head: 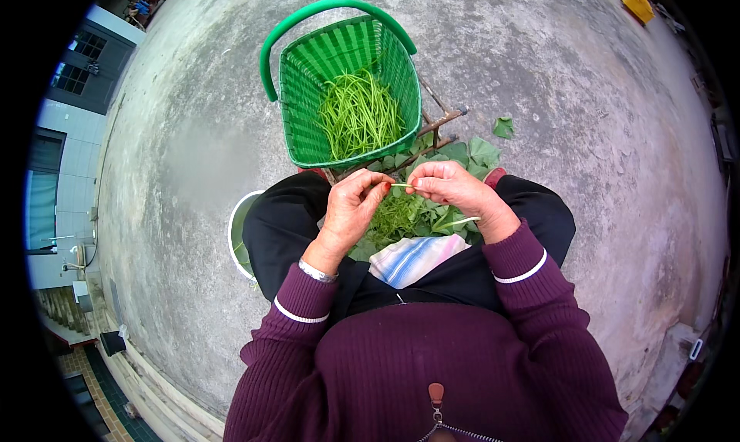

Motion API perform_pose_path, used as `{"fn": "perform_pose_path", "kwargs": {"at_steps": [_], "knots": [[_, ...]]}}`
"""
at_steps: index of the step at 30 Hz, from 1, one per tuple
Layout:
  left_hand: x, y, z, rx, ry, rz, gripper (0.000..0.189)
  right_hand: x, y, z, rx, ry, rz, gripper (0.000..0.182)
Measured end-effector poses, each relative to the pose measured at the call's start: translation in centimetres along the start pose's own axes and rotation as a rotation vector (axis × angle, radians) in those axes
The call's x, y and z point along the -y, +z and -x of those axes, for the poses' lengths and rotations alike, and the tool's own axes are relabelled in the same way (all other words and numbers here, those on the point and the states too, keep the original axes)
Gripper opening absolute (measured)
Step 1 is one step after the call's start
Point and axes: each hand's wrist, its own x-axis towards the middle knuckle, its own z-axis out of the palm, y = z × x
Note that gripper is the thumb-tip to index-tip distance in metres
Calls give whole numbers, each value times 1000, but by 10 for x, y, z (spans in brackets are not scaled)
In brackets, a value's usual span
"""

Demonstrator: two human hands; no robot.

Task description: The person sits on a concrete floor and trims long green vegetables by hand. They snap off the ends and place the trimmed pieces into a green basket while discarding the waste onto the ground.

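Note:
Between my two hands a thin green stem [401,185] is held level, above my lap. My left hand [357,200] pinches one end with thumb and forefinger. The other end sits in the fingertips of my right hand [454,189]; a paler stalk [464,222] shows beneath that hand, its hold unclear. Just beyond my hands stands a green woven basket [300,104] with an arched handle, holding a heap of trimmed green stems [363,115]. Below my hands, between my legs, lie broad green leaves [457,153] and a pile of fine green scraps [396,213].
A striped cloth [413,260] lies in my lap. Beside my left leg is a white-rimmed bucket [236,234], partly hidden. The basket rests by a rusty metal frame [442,121]. One loose leaf [503,127] lies on the concrete floor [578,124]. A yellow container [636,4] stands far right.

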Motion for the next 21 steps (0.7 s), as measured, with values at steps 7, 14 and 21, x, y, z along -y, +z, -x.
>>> {"fn": "perform_pose_path", "kwargs": {"at_steps": [7,14,21], "knots": [[-6,-1,2,2,172,-298,7,-6,-8,-3,24,69,-37,15],[4,-5,9,63,-96,79,5,-4,-1,-4,-28,-17,33,14],[3,0,11,148,-298,469,11,-14,5,-7,1,-74,-65,14]]}}
